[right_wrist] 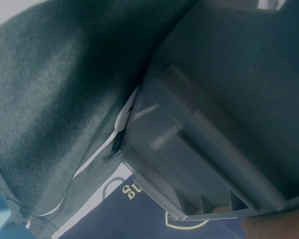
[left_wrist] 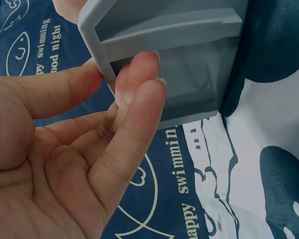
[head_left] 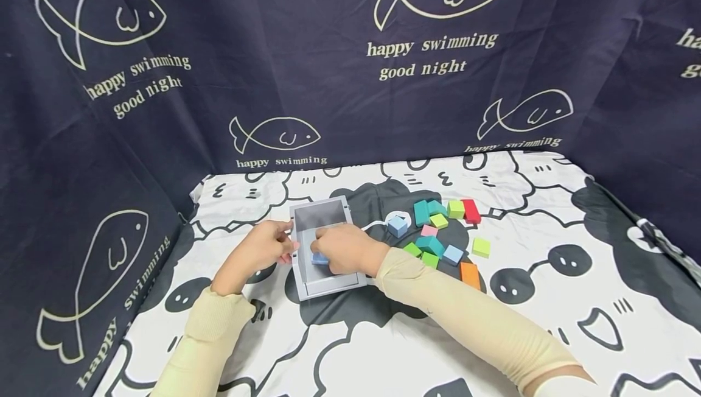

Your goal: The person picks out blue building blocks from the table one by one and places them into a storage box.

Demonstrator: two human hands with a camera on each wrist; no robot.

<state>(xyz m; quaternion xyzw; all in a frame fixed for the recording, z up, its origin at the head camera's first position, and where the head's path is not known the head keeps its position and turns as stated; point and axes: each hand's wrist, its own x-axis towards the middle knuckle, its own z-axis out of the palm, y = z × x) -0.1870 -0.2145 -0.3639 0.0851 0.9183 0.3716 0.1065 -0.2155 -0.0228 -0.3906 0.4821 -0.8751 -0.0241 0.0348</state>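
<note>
A grey plastic box [head_left: 328, 287] with an open top stands left of the middle of the cloth. My left hand [head_left: 269, 243] holds its left side; in the left wrist view the thumb presses the box edge and the fingers [left_wrist: 139, 117] reach around to the other face. Inside the box, my right hand [head_left: 342, 249] points down with curled fingers around a blue block [head_left: 320, 259], most of which the hand hides. The right wrist view is dark and shows the box's ridged grey wall [right_wrist: 189, 149].
Several loose blocks lie right of the box, among them a light blue one [head_left: 397, 226], a red one [head_left: 471, 210], a pink one [head_left: 429, 231], an orange one [head_left: 470, 276] and a teal one [head_left: 429, 245]. A dark fish-print curtain [head_left: 350, 98] stands behind the patterned cloth [head_left: 350, 360].
</note>
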